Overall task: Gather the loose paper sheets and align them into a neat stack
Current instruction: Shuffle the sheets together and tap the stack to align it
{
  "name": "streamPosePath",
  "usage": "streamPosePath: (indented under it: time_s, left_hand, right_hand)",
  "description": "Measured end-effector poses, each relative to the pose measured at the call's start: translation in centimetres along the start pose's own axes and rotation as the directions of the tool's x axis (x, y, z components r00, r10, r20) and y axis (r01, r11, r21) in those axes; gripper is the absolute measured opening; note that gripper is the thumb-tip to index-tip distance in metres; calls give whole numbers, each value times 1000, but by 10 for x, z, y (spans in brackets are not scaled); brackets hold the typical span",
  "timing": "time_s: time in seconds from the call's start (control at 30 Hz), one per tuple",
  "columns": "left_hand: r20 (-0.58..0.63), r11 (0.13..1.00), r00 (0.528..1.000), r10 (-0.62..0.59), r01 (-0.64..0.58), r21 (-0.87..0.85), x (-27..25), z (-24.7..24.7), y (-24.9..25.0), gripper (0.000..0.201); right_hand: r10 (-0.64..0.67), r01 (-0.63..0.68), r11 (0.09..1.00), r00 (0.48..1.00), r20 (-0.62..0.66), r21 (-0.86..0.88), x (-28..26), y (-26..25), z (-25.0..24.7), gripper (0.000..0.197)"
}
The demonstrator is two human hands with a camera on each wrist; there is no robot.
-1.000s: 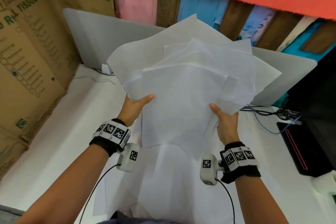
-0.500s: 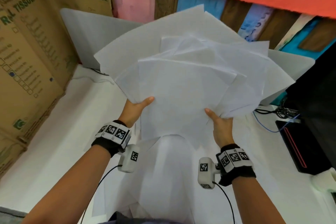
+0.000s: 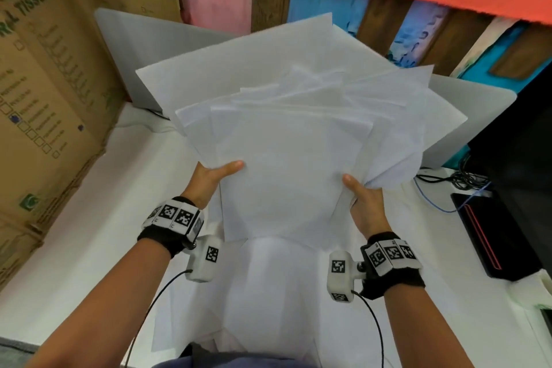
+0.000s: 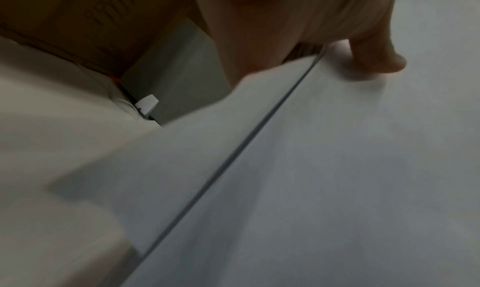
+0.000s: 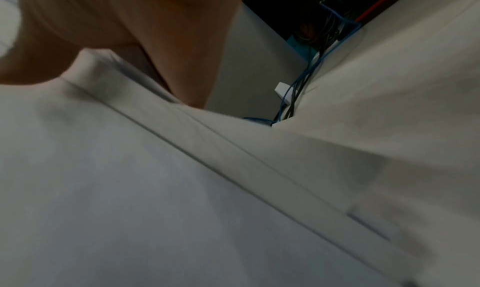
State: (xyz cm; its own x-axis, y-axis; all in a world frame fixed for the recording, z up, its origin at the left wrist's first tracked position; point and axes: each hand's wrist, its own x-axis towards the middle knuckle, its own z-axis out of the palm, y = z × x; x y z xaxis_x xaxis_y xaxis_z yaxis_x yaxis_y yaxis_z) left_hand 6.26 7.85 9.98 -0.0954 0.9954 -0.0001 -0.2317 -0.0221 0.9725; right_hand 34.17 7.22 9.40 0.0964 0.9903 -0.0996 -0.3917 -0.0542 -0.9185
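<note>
A fanned bundle of several white paper sheets (image 3: pixel 292 140) is held up off the white table (image 3: pixel 74 242), corners sticking out at different angles. My left hand (image 3: pixel 215 176) grips the bundle's lower left edge, thumb on the front sheet and fingers hidden behind. My right hand (image 3: pixel 363 200) grips the lower right edge the same way. In the left wrist view the thumb (image 4: pixel 376 59) presses the sheets (image 4: pixel 337 168). The right wrist view shows the hand (image 5: pixel 145 34) above overlapping sheet edges (image 5: pixel 182 188). More white sheets (image 3: pixel 268 302) lie flat on the table below.
Cardboard boxes (image 3: pixel 50 92) stand along the left. Grey panels (image 3: pixel 134 48) lean at the back. A black device with a red stripe (image 3: pixel 493 233) and tangled cables (image 3: pixel 454 182) sit at the right.
Both hands have lifted and tilted the bundle toward the back; the sheets have fanned wider, and the hands now sit closer to the bundle's lower corners.
</note>
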Motion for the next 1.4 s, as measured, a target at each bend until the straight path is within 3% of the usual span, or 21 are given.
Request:
streamPosePath:
  time_s: [0.07,0.1,0.2,0.3,0.4,0.47,0.6,0.7,0.83,0.87,1.03,1.1,1.17,1.27,1.4]
  left_hand:
    - [38,999,998,-44,43,15,-3,-4,-3,71]
    - [46,997,997,-69,68,25,-6,-2,-6,74]
    - [-17,995,996,-92,93,48,-5,5,-6,36]
    - [-17,998,999,-42,42,55,-1,1,3,35]
    - [6,999,999,-42,42,15,-3,-6,0,62]
    - [7,997,997,-74,74,18,-7,-7,-5,73]
    - [37,991,993,-116,112,77,-8,-2,-4,47]
    - [-47,988,996,-73,79,131,-3,0,-1,35]
    - [-91,989,995,-44,57,139,0,-4,-2,43]
    - [-81,988,996,-43,54,143,0,-3,-1,43]
    - [-61,986,998,-29,39,163,2,6,3,41]
    - [-67,987,997,-27,37,155,4,6,4,40]
    - [-78,989,997,-16,27,149,3,6,4,38]
    - [-72,988,997,3,8,154,3,6,3,37]
    - [-56,987,998,8,2,163,3,6,4,38]
  right_hand:
    - [-14,14,1000,1000,-26,-27,2,6,-2,76]
    - [-22,20,999,999,-38,-48,1,9,-2,74]
    - [-39,33,995,998,-55,-92,-1,9,0,70]
    - [-79,80,994,997,19,-72,-2,-4,1,53]
    - [-33,37,999,995,93,-40,-4,-1,-4,75]
    - [9,0,996,995,102,-86,-5,9,-5,80]
    - [-17,29,992,995,101,-122,-6,9,0,74]
    - [-59,68,995,992,113,-74,-4,1,4,74]
    - [-35,40,988,999,-36,152,-1,-13,-2,111]
    - [-33,41,981,998,-44,187,-2,-17,-3,111]
    - [-51,83,969,989,-142,232,-5,-26,-5,92]
    - [-106,143,973,973,-205,180,-5,-30,-12,60]
    - [-222,231,973,925,-308,-7,-3,-33,-17,20]
    - [-376,312,925,839,-393,-218,-4,-32,-20,22]
    - [-472,370,879,766,-436,-300,-5,-29,-25,30]
